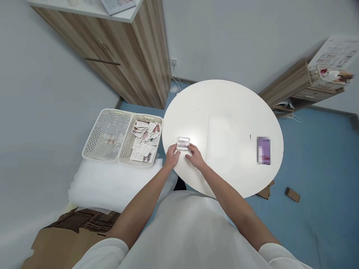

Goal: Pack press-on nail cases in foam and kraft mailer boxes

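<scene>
clear case (183,143) of pieces (183,146) between left hand (172,156) and right hand (196,157)

Hands (172,156) touching clear case (183,143), round white table (235,112)

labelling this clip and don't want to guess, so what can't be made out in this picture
All in the head view:
- Small pieces in the clear case: too small to tell what they are.
- Print on the paper cards: too small, and cards overlap.
- Surface of the purple item: blurred by coarse pixel blocks.
- Framed item on the cabinet: cut off by the top edge.
</scene>
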The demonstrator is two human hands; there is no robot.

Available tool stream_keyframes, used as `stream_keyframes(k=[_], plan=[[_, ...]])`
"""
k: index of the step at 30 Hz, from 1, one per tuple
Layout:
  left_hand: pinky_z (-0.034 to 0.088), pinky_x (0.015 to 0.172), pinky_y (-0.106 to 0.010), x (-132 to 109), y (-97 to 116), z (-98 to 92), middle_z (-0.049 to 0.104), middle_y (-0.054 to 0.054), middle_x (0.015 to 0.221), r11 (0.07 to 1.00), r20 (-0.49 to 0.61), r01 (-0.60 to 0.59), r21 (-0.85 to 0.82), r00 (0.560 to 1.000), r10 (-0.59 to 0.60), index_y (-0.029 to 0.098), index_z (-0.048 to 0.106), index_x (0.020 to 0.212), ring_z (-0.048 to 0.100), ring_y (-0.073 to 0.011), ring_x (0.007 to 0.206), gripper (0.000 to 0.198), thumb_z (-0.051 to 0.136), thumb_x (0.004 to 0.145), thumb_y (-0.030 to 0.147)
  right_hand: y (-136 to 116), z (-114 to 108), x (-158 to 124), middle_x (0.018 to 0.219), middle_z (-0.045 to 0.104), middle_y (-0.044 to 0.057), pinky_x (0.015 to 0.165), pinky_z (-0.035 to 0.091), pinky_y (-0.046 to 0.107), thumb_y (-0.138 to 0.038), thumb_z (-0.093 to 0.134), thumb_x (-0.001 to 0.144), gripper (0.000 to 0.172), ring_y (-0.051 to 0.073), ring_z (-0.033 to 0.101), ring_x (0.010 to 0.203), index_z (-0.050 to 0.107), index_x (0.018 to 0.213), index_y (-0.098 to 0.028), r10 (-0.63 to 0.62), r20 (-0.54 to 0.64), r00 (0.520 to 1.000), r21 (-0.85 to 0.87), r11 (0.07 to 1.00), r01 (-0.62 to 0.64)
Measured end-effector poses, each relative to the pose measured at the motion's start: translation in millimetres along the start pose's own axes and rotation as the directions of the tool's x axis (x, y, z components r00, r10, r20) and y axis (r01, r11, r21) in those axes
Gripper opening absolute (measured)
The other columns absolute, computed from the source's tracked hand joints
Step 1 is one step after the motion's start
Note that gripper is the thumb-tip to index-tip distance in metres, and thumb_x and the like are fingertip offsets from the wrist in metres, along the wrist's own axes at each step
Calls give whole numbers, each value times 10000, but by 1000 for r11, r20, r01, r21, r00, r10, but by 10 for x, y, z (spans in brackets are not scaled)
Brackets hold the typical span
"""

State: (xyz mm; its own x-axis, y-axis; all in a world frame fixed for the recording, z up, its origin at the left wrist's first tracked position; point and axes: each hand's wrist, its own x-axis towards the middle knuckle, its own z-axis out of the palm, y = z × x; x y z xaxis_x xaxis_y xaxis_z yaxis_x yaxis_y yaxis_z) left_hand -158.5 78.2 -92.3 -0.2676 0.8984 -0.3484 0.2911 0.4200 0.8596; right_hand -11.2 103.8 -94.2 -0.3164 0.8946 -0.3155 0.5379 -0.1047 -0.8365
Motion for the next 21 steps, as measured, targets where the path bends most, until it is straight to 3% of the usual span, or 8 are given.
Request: stream_keyframes(k=[8,12,16,21], plan=[[375,951,-315,-522,172,794,483,-67,1152,982,148,-187,-38,970,191,178,498,1170,478,-182,1081,478,435,699,132,575,-766,-716,1337,362,65,984,349,388,-215,499,722,513,202,373,1216,439,1231,-227,-23,-80,997,-44,999,19],[383,941,-298,-721,300,1233,485,-65,1148,976,259,-217,4,943,208,185,497,1170,486,-168,1069,476,429,702,123,889,-1142,-1072,1338,360,60,963,370,402,-193,474,723,516,206,373,1215,431,1235,-237,-30,-106,994,-97,995,20],[391,925,-296,-787,402,1532,487,-67,1156,973,287,-222,61,938,196,183,493,1168,487,-171,1069,474,429,701,132,1106,-1356,-1165,1348,333,73,975,357,396,-180,453,722,523,201,349,1230,418,1243,-215,-29,-98,995,-108,994,18],[402,909,-313,-831,460,1685,510,-70,1150,966,265,-216,140,948,174,178,523,1124,501,-183,1048,437,429,700,134,1233,-1436,-1118,1340,331,100,1006,319,379,-176,453,717,527,201,324,1245,416,1243,-167,-61,-67,996,-148,988,51]])
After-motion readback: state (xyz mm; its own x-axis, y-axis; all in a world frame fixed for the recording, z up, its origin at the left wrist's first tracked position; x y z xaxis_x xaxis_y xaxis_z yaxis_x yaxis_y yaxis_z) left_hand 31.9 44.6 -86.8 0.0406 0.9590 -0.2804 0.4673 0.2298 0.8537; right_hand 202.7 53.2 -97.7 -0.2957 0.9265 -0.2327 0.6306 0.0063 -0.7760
